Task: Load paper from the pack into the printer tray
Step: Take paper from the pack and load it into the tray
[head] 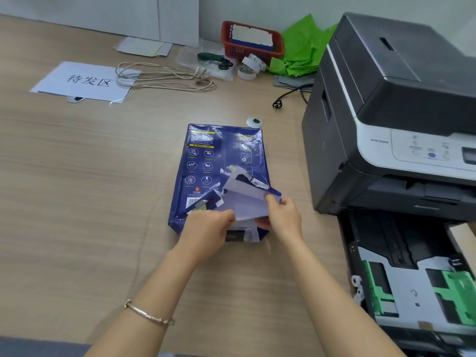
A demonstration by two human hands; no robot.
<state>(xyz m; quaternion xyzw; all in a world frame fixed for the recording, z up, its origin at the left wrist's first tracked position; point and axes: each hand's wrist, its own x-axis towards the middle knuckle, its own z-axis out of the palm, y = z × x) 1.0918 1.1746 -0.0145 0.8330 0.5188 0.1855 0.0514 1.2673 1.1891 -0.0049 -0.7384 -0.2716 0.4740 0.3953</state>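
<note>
A dark blue paper pack [206, 163] lies flat on the wooden desk, its near end torn so white sheets [247, 204] show. My left hand [206, 228] grips the near edge of the pack where the wrapper is torn. My right hand [283, 217] pinches the lifted flap of wrapper at the pack's near right corner. The grey printer [386, 112] stands at the right. Its paper tray [412, 287] is pulled out toward me, with green guides and no paper visible inside.
A labelled white sheet [82, 82], a coiled cord [164, 77], a red basket [251, 41], green paper [301, 50], tape rolls [248, 69] and scissors [219, 61] lie at the back. A black plug [278, 104] rests near the printer. A cable grommet [254, 122] sits behind the pack.
</note>
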